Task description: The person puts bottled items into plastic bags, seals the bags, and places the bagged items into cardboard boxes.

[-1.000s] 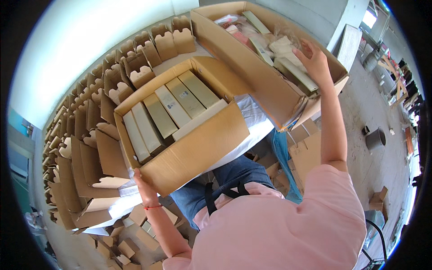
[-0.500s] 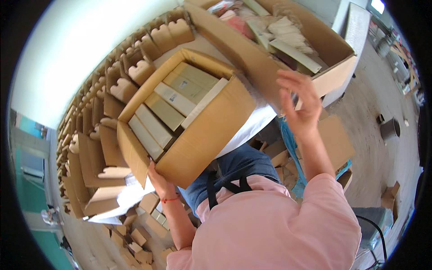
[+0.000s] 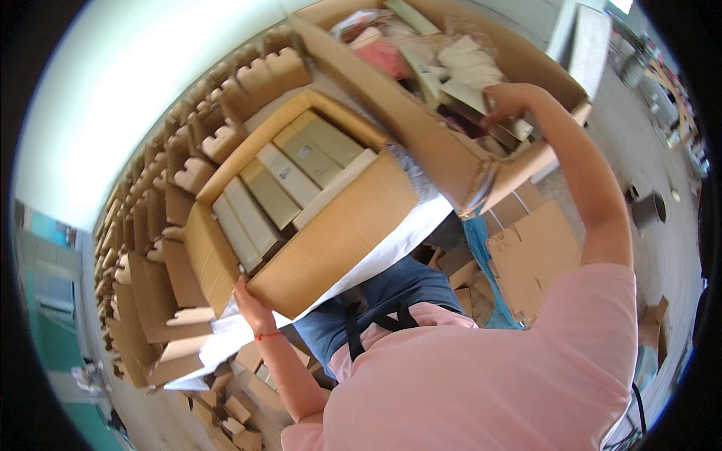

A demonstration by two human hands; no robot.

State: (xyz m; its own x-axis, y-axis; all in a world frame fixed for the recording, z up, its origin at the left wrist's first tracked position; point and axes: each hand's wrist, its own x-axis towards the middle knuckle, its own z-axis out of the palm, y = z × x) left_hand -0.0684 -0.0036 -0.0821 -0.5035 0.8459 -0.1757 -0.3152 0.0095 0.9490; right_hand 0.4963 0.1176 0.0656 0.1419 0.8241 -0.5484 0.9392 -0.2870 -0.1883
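A deep cardboard carton (image 3: pixel 338 248) stands tilted before me, with several slim pale cartons (image 3: pixel 282 173) packed side by side in it. My left hand (image 3: pixel 252 304) is closed on its near left corner, the thumb over the edge and the other fingers hidden below. At the upper right, my right hand (image 3: pixel 515 104) reaches down into a larger cardboard box (image 3: pixel 368 90). Its fingers bend around a long, narrow pale box (image 3: pixel 465 94) lying there; the fingertips are partly hidden. Beside that lie crumpled clear wrapping (image 3: pixel 470 60) and a pink-red bundle (image 3: pixel 380 56).
Rows of cardboard dividers with notched edges (image 3: pixel 218 139) fill the left side. White sheeting (image 3: pixel 383 252) lies under the carton. Flattened cardboard (image 3: pixel 538 248) and blue plastic (image 3: pixel 485 263) are at my right; cardboard scraps (image 3: pixel 233 410) litter the floor. A dark cylinder (image 3: pixel 648 212) stands farther right.
My right hand has gone from raised with spread fingers, near the larger box's edge, down into that box. My left hand keeps its hold on the carton's corner.
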